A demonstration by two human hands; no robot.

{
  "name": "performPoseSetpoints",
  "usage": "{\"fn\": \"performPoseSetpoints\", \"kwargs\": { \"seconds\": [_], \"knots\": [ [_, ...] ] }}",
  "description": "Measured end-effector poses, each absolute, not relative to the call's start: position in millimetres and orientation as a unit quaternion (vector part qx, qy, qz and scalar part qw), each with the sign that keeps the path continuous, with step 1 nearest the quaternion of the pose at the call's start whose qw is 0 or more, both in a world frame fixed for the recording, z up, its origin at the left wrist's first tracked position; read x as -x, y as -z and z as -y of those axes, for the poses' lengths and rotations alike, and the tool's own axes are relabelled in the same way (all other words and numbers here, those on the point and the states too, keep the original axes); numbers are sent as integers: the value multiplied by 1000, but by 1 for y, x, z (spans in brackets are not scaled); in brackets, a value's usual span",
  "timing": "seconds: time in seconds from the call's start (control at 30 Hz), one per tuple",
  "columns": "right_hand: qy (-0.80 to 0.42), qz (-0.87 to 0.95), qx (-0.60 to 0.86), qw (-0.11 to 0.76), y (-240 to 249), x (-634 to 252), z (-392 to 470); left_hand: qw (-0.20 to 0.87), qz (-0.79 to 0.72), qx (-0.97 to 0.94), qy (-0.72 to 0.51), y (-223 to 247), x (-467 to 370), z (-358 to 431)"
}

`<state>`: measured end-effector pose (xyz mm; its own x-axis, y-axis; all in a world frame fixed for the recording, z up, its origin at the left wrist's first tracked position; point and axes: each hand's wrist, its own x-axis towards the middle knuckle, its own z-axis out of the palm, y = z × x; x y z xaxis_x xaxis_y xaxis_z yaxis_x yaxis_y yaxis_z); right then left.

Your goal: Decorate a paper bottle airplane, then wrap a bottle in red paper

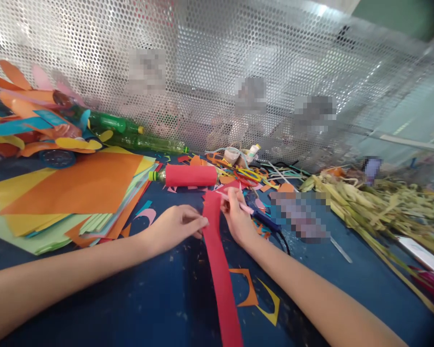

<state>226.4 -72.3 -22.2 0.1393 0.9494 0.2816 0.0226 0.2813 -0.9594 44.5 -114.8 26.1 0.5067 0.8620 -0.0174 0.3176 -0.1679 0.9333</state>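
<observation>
A long red paper strip (pixel 222 270) runs from the table's near edge up to between my two hands. My left hand (pixel 175 226) pinches the strip's left edge between thumb and fingers. In my right hand (pixel 237 212) is a slim pale pink pen (pixel 246 208), its tip over the strip's far end. Just beyond lies a plastic bottle (pixel 161 177) on its side, wrapped in red paper (pixel 191 175), with a green cap. A blue-handled tool (pixel 265 220) with a black cord lies beside my right hand; its kind is unclear.
Coloured paper sheets (pixel 68 193) are piled at the left, below a paper-decorated bottle model (pixel 43 120). Green bottles (pixel 144 142) lie behind. Cut scraps (pixel 251 289) dot the blue table (pixel 148 299). Dried husks (pixel 383 202) lie at the right. A perforated metal screen (pixel 202 62) stands behind.
</observation>
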Motion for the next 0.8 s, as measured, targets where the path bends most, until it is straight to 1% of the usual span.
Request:
{"fn": "performPoseSetpoints", "kwargs": {
  "seconds": [0.03, 0.07, 0.13, 0.27, 0.33, 0.47, 0.57, 0.8],
  "knots": [
    [-390, 519, 451, 613, 23, -227, 72, 498, -436, -701, -266, -20, -44, 110],
    [-395, 508, 442, 624, 23, -227, 72, 478, -453, -713, -242, -15, -43, 106],
    [-401, 512, 433, 624, 24, -228, 72, 379, -463, -770, -222, -9, -43, 107],
    [-392, 581, 432, 567, 22, -228, 76, 122, -423, -859, -261, -7, -44, 123],
    [-405, 599, 427, 543, 18, -226, 79, 48, -387, -885, -255, -4, -46, 132],
    [-410, 623, 441, 500, 10, -223, 85, -62, -305, -933, -183, 5, -52, 140],
    [-398, 644, 446, 477, 5, -222, 88, -106, -264, -943, -171, 11, -54, 140],
    [-387, 670, 448, 449, 7, -220, 88, -92, -264, -943, -179, 11, -54, 141]
  ]
}}
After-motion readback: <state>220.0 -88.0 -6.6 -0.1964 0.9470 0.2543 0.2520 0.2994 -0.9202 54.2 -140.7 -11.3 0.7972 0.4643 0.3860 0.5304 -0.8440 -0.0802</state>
